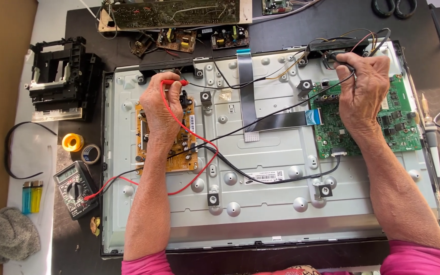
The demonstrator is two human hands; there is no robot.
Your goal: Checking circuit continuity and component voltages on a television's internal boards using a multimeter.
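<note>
A flat-panel TV chassis (pixel 260 203), back cover off, is laid face down on the dark table (pixel 332 20); grey metal backplate, orange power board (pixel 179 147) at left, green main board (pixel 398 122) at right. The red probe (pixel 175 82) is pinched in the closed fingers of the left hand (pixel 160 109), tip set at the power board's top edge. The black probe (pixel 343 62) is gripped by the curled fingers of the right hand (pixel 363 86), over the main board's upper left corner. Both leads are run to the multimeter (pixel 75 188) at the chassis's lower left.
</note>
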